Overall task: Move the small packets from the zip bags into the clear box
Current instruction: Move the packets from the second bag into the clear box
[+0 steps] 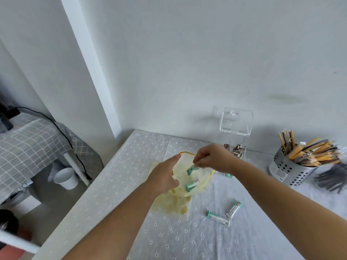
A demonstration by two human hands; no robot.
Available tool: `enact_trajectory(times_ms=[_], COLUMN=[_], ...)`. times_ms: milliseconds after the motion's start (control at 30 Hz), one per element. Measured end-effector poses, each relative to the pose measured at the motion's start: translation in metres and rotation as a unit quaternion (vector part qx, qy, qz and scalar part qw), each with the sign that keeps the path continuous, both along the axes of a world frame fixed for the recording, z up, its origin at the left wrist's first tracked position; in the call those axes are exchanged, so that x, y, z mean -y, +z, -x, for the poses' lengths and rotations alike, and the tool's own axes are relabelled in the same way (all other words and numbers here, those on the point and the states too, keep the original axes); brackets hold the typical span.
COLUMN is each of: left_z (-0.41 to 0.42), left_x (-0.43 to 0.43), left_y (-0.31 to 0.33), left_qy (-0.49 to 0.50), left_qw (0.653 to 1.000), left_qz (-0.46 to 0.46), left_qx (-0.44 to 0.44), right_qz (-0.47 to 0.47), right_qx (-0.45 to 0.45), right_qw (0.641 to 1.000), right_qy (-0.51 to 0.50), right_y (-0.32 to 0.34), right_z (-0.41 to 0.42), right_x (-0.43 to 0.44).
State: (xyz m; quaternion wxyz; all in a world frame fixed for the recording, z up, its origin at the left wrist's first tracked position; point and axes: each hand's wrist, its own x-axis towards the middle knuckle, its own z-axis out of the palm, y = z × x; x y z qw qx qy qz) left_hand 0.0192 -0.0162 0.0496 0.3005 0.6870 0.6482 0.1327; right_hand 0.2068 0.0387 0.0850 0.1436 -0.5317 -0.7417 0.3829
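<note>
A yellow translucent zip bag (197,180) lies on the table with its mouth held wide. My left hand (165,175) grips the bag's near edge. My right hand (212,157) reaches into the mouth and pinches a small green-and-white packet (191,170) at its top end. Another such packet (191,185) rests inside the bag. Two more packets (217,217) (233,209) lie loose on the cloth to the right. The clear box (234,128) stands at the back by the wall, lid up, with brown packets in its lower part.
A second flat yellow bag (172,205) lies under the first. A perforated metal holder (289,169) filled with yellow-and-black sticks stands at the right. The table's left edge drops to the floor, where a white bin (65,177) sits.
</note>
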Motion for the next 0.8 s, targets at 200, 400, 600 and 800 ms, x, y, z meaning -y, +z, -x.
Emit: enact_trajectory(times_ms=[200,400,600,800], left_z=[-0.005,-0.011,-0.016,-0.017], left_x=[-0.010,-0.016,-0.018,-0.027], left_y=[0.011,0.011,0.010,0.012], left_qy=[0.010,0.013,0.002,-0.006], left_qw=[1.000,1.000,1.000,1.000], left_qz=[0.001,-0.011,-0.018,-0.029], left_qx=[-0.005,-0.007,-0.009,-0.004], right_qz=[-0.024,-0.051,-0.043,0.018], right_qx=[-0.055,-0.033,0.078,0.185], right_qw=[0.991,0.977,0.965,0.955], right_qy=[-0.120,-0.204,-0.245,-0.232], right_y=[0.031,0.029,0.005,-0.005], right_z=[-0.062,-0.102,-0.115,-0.116], right_x=[-0.022,-0.045,-0.061,-0.083])
